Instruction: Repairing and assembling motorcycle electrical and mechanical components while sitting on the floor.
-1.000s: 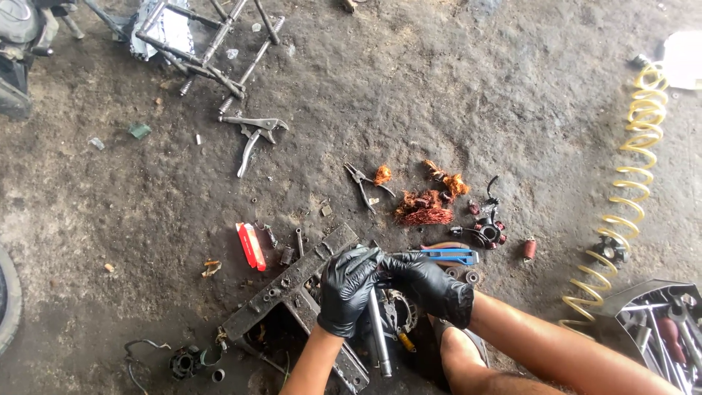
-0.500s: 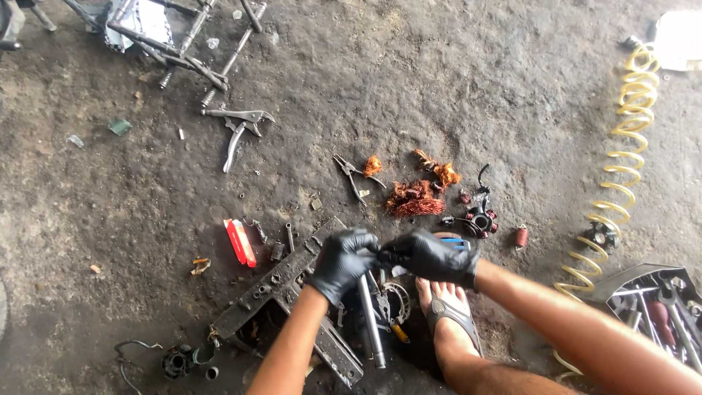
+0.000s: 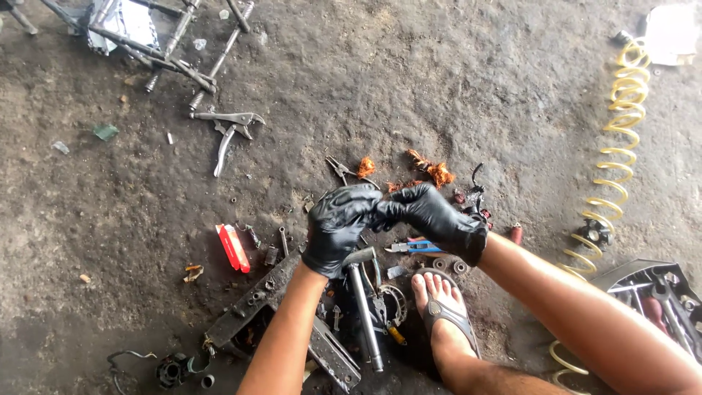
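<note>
Meeting fingertip to fingertip, the black-gloved left hand [image 3: 338, 227] and black-gloved right hand [image 3: 437, 219] pinch something unseen; a grey tool tray [image 3: 621, 276] holds wrenches on oily concrete floor [image 3: 453, 88].

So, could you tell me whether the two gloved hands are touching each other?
Touching. The head view shows the left hand and right hand meeting at the fingertips, with no gap between the black gloves.
</note>
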